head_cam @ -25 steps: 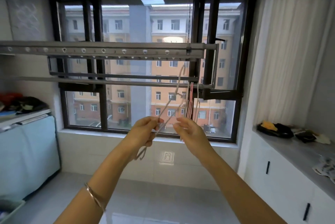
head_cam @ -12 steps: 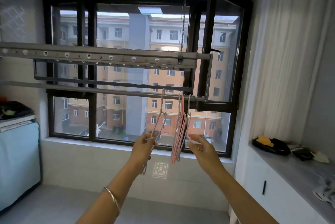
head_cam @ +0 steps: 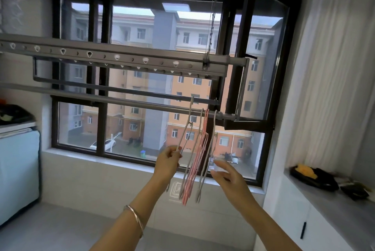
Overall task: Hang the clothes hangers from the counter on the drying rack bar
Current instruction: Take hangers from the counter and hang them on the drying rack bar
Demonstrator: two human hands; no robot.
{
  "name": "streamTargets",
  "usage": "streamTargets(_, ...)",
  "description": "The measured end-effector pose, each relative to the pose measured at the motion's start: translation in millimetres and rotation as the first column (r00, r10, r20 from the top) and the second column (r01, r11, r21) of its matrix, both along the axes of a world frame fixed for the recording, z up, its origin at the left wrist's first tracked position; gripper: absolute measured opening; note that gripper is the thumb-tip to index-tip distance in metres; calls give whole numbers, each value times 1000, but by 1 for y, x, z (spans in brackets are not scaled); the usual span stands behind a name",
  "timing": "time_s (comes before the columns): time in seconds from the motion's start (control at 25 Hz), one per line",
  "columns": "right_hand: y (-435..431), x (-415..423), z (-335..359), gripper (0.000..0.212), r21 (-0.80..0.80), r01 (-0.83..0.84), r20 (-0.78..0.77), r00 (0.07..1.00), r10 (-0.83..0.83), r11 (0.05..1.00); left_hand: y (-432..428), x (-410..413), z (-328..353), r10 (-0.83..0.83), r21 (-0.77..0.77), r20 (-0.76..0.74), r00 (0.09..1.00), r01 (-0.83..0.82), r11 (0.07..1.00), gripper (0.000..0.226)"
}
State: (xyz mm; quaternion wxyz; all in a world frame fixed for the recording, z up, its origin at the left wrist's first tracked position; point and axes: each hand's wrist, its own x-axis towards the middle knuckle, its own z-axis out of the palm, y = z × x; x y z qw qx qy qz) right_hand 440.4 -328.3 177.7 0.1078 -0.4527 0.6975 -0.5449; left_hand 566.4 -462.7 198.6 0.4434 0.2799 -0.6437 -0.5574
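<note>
Left grip (head_cam: 168,159): arm raised, pinches pale hanger (head_cam: 185,136), hook over drying rack bar (head_cam: 121,101) | right grip (head_cam: 227,173): fingers spread, holding nothing, at 3 o'clock of hung hangers (head_cam: 195,169) | count: three pale hangers in all; pink ones overlap, number unclear.

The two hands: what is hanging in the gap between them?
In the head view, pink and white hangers hooked on the rack bar hang between the left hand, gripping another white hanger, and the open right hand.

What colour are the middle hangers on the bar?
Pink; the hangers show best in the head view.
</note>
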Motion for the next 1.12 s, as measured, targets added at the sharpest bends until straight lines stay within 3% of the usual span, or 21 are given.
streamTargets(0.24,-17,8,-2,23,-36,80,55,995,-78,996,-31,-7,-5,-125,16,143,982,124,992,19)
streamTargets(0.4,-23,16,-3,26,-51,148,85,986,-143,988,-38,4,-17,-210,-82,266,941,239,967,28)
streamTargets(0.52,-19,13,-5,29,-51,203,81,977,-199,978,-37,7,-10,-35,-356,357,933,171,919,52)
streamTargets(0.6,-8,7,-6,28,-48,241,73,969,-237,969,-18,4,6,63,-560,275,959,107,821,56)
streamTargets(0.72,28,-14,-14,31,-30,332,58,942,-330,943,25,-25,21,-35,-693,249,968,203,692,54)
streamTargets(0.88,115,-63,-33,30,3,547,63,836,-546,837,91,-99,1,-287,-670,312,906,424,609,52)
streamTargets(1.0,200,-113,-52,37,41,707,57,704,-708,706,144,-162,-25,-354,-639,421,835,550,539,59)
streamTargets(1.12,286,-164,-73,40,96,809,110,571,-814,581,197,-233,-56,-379,-543,594,710,701,462,67)
